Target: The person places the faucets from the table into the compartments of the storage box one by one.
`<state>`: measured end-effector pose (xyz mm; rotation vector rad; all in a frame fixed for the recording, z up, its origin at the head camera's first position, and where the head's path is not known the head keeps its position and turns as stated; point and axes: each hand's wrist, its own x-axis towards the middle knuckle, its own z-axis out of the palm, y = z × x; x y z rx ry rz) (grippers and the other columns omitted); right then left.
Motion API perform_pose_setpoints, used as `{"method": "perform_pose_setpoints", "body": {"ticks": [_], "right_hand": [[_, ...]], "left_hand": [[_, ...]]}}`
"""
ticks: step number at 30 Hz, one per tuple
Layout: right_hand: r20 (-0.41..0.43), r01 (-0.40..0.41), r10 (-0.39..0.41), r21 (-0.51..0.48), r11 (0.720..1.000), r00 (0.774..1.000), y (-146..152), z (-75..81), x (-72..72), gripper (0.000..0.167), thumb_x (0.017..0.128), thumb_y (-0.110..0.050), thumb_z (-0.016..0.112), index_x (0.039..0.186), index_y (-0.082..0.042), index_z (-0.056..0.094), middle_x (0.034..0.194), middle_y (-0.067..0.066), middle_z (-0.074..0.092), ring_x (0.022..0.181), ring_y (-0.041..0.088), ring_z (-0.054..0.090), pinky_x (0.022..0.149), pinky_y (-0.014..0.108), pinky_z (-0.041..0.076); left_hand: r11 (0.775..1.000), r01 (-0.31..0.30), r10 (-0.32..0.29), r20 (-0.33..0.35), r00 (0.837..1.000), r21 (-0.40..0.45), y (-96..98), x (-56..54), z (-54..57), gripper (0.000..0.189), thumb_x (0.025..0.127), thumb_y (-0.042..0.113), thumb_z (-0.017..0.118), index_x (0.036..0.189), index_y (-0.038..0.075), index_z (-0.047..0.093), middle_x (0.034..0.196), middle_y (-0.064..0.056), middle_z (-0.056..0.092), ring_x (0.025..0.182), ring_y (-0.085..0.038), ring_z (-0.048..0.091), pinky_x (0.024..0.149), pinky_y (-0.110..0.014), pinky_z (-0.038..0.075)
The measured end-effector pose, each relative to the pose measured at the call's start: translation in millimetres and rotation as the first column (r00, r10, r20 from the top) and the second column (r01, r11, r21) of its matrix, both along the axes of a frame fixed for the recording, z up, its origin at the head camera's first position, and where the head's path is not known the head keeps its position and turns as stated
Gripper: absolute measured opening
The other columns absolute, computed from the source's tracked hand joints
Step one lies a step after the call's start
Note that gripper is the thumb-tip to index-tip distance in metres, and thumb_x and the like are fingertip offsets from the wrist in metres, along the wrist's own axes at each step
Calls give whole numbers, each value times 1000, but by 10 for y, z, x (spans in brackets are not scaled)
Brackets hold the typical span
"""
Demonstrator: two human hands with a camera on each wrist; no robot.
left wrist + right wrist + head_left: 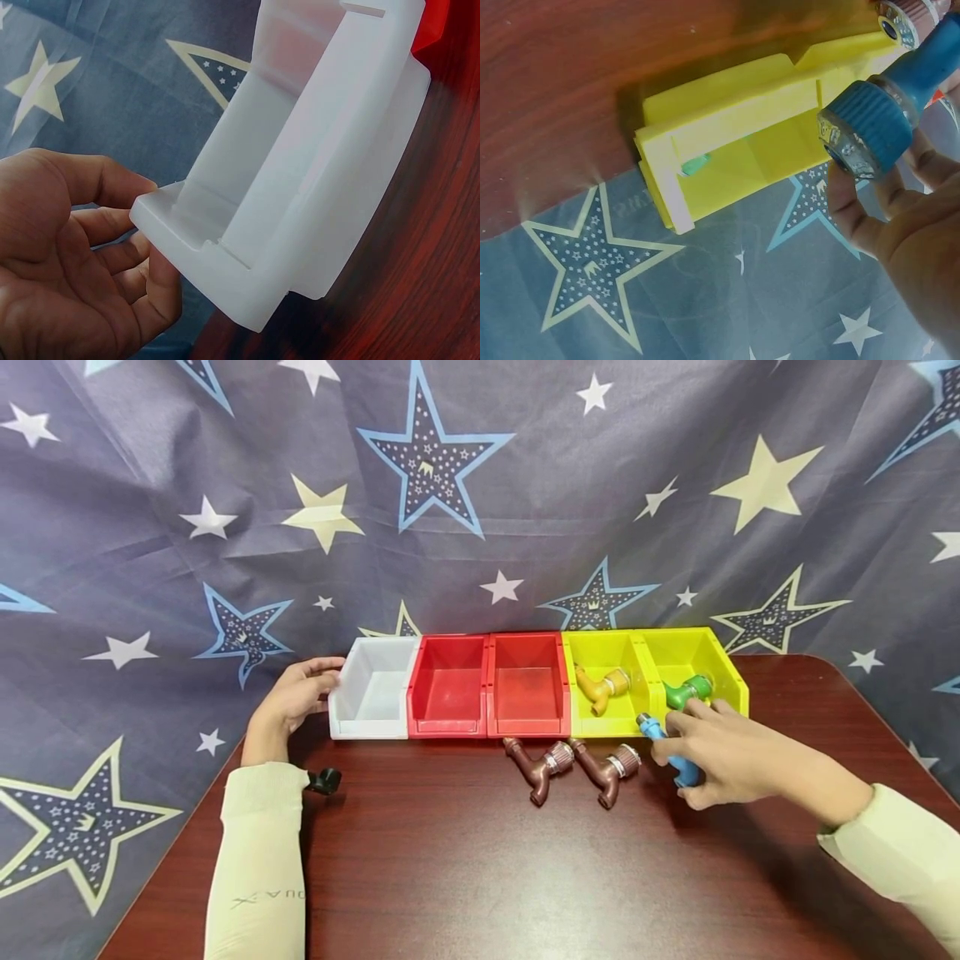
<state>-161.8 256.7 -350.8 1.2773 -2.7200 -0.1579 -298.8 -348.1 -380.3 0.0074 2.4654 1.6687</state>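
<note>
My right hand point(720, 756) grips a blue plastic tap point(684, 770) just in front of the right-hand yellow bin point(738, 702). In the right wrist view the tap's ribbed blue knob point(866, 124) with its silvery end sticks out past the fingers. A green tap point(686, 692) lies in that bin, partly behind the hand. The other yellow bin point(606, 727) holds an orange-yellow tap point(602, 689). Two brown taps, a left one point(537, 768) and a right one point(607, 770), lie before the bins. My left hand point(296, 693) touches the white bin point(330, 180) at its left side with loosely bent fingers.
Between the white and yellow bins stand two red bins, one left point(447, 727) and one right point(529, 727), all in one row. The dark wooden table point(480, 877) ends at a star-patterned cloth point(480, 560) behind. A black object point(325, 781) sits by the left cuff.
</note>
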Motion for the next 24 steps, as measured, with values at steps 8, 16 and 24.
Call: {"method": "perform_pose_setpoints", "body": {"ticks": [8, 16, 24], "right_hand": [[-45, -16, 15, -16, 1000, 999, -111, 138, -110, 36, 70, -41, 81, 101, -31, 66, 91, -7, 49, 85, 20, 43, 68, 39, 35], [-42, -4, 4, -14, 1000, 999, -286, 262, -243, 38, 71, -41, 80, 105, -27, 68, 95, -1, 53, 89, 24, 47, 71, 45, 40], [-36, -21, 20, -15, 1000, 999, -493, 253, -395, 41, 74, -42, 81, 110, -25, 70, 102, 1, 57, 91, 25, 46, 74, 43, 38]], "left_hand": [[1000, -6, 5, 37, 999, 21, 48, 39, 86, 54, 105, 8, 47, 157, 2, 35, 145, -23, 45, 108, -19, 59, 82, -31, 55], [1000, -8, 8, 35, 999, 23, 38, 32, 75, 54, 105, 8, 47, 157, 2, 36, 146, -24, 45, 107, -19, 59, 83, -32, 55], [1000, -3, 3, 3, 1000, 1, 3, 9, -2, 53, 105, 12, 49, 156, 3, 38, 141, -20, 49, 103, -15, 60, 82, -32, 55]]}}
